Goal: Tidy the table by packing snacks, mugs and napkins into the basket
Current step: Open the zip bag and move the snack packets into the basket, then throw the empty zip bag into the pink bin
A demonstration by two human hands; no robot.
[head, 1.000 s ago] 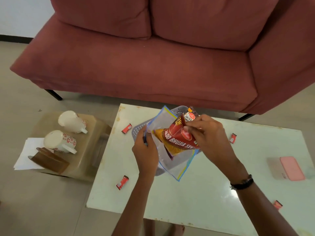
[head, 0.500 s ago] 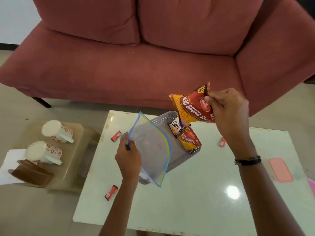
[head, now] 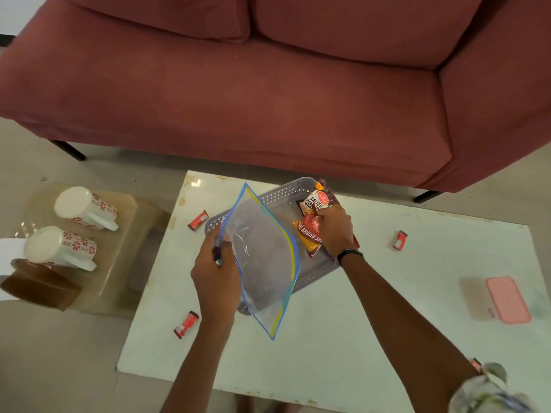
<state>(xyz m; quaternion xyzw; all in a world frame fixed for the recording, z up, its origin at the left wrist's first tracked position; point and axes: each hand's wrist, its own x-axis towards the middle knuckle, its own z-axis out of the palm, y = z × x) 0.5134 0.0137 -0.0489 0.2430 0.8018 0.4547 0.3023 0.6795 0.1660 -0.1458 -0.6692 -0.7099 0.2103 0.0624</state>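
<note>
A grey perforated basket (head: 277, 193) stands on the white table (head: 357, 338). My left hand (head: 216, 278) pinches the edge of an empty clear zip bag (head: 265, 263) with blue and yellow seams, held over the basket. My right hand (head: 334, 231) is down in the basket's right end, gripping a red and yellow bhujia snack packet (head: 310, 238). A salted peanuts packet (head: 317, 199) lies in the basket just beyond it. Two white mugs with red flowers (head: 85, 208) (head: 58, 247) lie on their sides on a low stool at the left, beside white napkins (head: 9, 251).
Small red sachets lie on the table: (head: 198, 220), (head: 186, 324), (head: 400, 240), and one at the lower right (head: 476, 365). A pink case (head: 507, 299) sits near the right edge. A brown holder (head: 38, 286) rests on the stool (head: 131, 222). A red sofa (head: 268, 99) stands behind the table.
My right hand pulled the bhujia packet out of the zip bag, lifted it, then lowered it into the basket's right end. The bag in my left hand is now empty.
</note>
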